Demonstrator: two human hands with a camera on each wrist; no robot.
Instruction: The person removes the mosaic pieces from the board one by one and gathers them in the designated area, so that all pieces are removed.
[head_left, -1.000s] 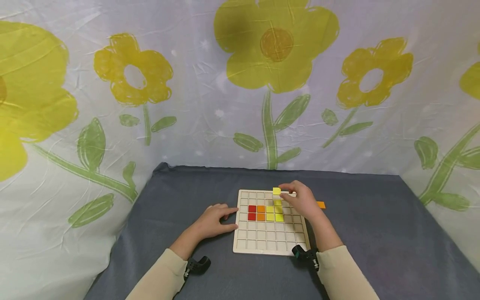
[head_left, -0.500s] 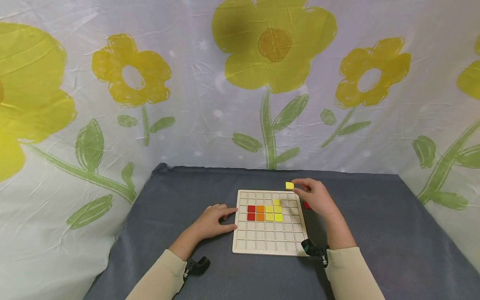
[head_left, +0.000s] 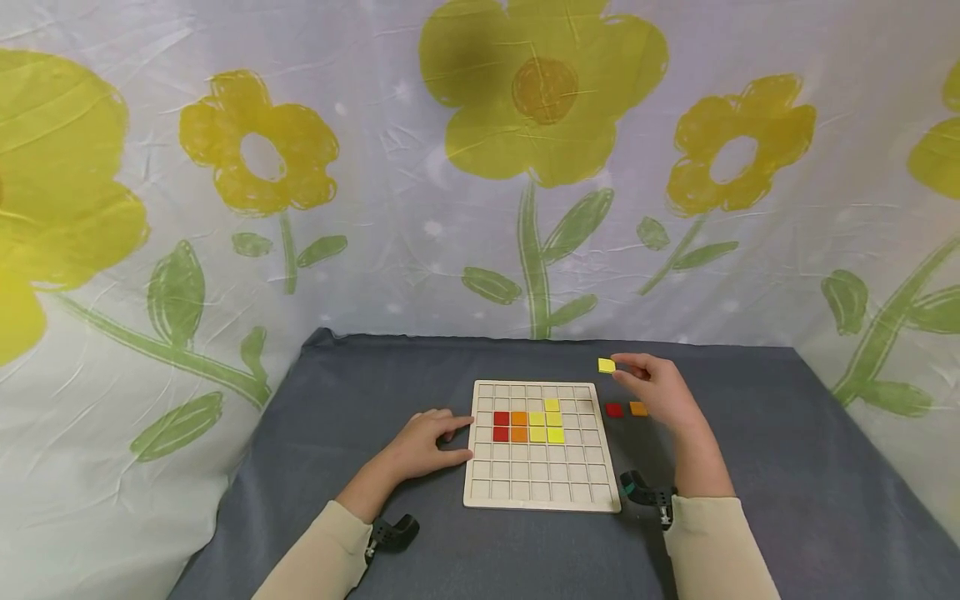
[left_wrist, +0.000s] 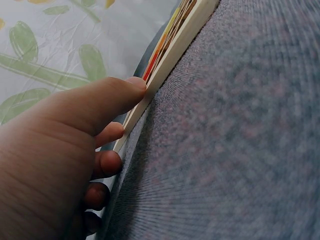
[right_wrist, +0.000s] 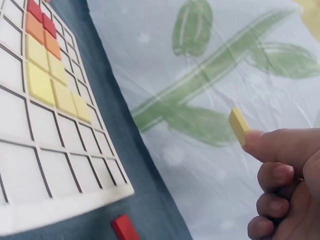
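Observation:
A light wooden grid board lies on the dark cloth. Set in its cells are red tiles, orange tiles and several yellow tiles. My left hand rests at the board's left edge, with index finger and thumb touching it; the left wrist view shows the thumb against the wooden edge. Beyond the board's far right corner, my right hand pinches a yellow square tile between thumb and fingers. In the right wrist view this yellow tile is held up, apart from the board.
A loose red tile and a loose orange tile lie on the cloth right of the board, below my right hand. Behind the dark tabletop hangs a flower-printed white curtain.
My right hand has moved right, off the board's far edge, carrying the yellow tile. The loose red and orange tiles have come into sight. The left hand stays at the edge.

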